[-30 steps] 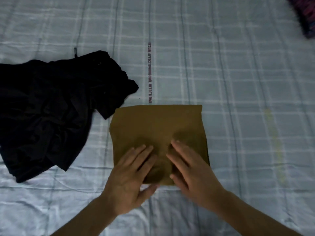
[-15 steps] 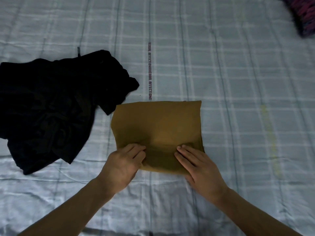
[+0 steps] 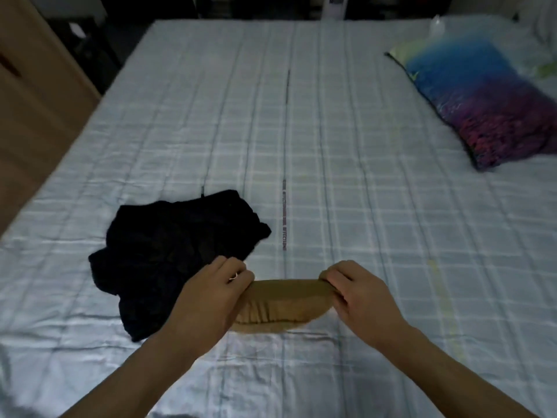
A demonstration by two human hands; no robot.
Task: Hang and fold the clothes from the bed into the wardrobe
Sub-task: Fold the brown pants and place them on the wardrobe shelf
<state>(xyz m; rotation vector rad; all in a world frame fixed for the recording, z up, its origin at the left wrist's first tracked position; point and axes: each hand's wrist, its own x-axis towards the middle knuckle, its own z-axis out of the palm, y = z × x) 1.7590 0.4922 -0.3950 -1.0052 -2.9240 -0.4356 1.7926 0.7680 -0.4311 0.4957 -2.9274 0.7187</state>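
Pale blue checked bedding (image 3: pixel 346 164) covers the bed, with a wooden panel (image 3: pixel 33 95) along its left side and dim furniture beyond the far edge. From the head view, a folded brown garment (image 3: pixel 280 306) sits near the bed's near edge, lifted between both hands. The left hand (image 3: pixel 211 297) grips its left end with curled fingers; the right hand (image 3: pixel 361 294) grips its right end the same way. A crumpled black garment (image 3: pixel 168 251) lies just left of it, partly behind the left hand. A blue and purple pillow (image 3: pixel 488 101) rests by the far right corner.
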